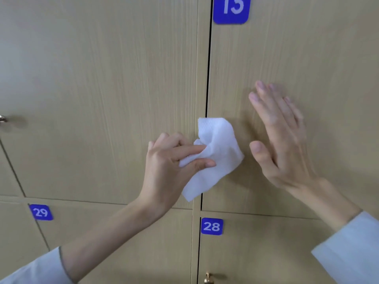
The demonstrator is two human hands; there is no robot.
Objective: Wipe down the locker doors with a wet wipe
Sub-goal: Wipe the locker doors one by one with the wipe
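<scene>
left hand (pixel 170 160) fingers curled pinching, right hand (pixel 281 136) flat, fingers straight

Blue number plates 13 (pixel 231 9), 28 (pixel 211 226), 29 (pixel 40 212); brass knob (pixel 208 278)

head camera, close on the locker doors

1 wide-angle view from the person's head faces the locker doors (pixel 102 99) almost square on and very near, tilted a little down; both forearms reach in from the bottom corners.

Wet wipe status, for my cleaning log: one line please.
left hand grips wet wipe | right hand open | locker 13 door
</scene>
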